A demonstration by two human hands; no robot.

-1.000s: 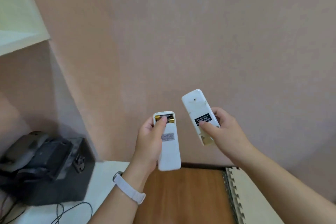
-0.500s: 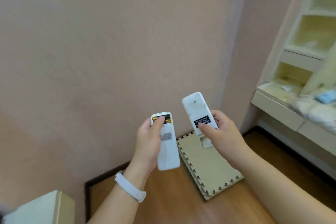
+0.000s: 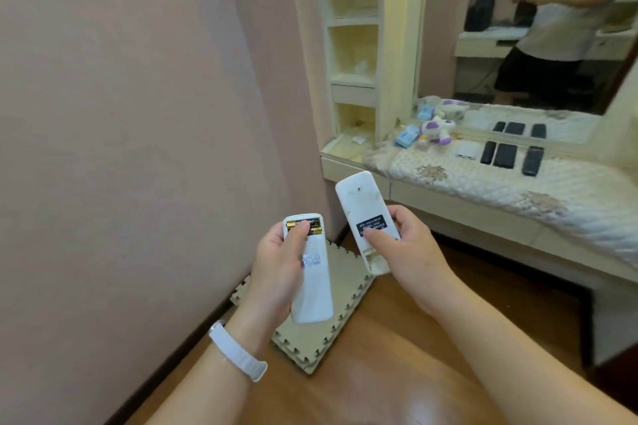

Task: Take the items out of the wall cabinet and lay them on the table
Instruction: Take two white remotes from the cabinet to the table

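Observation:
My left hand (image 3: 276, 269) grips a white remote (image 3: 312, 286) back side up, its battery bay uncovered with batteries showing under my thumb. My right hand (image 3: 411, 252) holds a second, dirtier white remote (image 3: 362, 203) with a black label, also back side up. Both are held in the air over the floor, left of the table (image 3: 483, 203), which carries a quilted cover. On the table lie several black remotes (image 3: 504, 155), a white box (image 3: 467, 151), a plush toy (image 3: 436, 129) and a blue packet (image 3: 407, 136).
Cream open shelves (image 3: 352, 55) stand at the table's left end. A mirror (image 3: 524, 24) behind the table reflects a person. A stack of beige foam mats (image 3: 321, 331) lies on the wooden floor by the pink wall (image 3: 121, 148).
The view has swung right, from the wall and a black device on a white surface to the shelves, mirror and table. Both hands still hold the remotes the same way.

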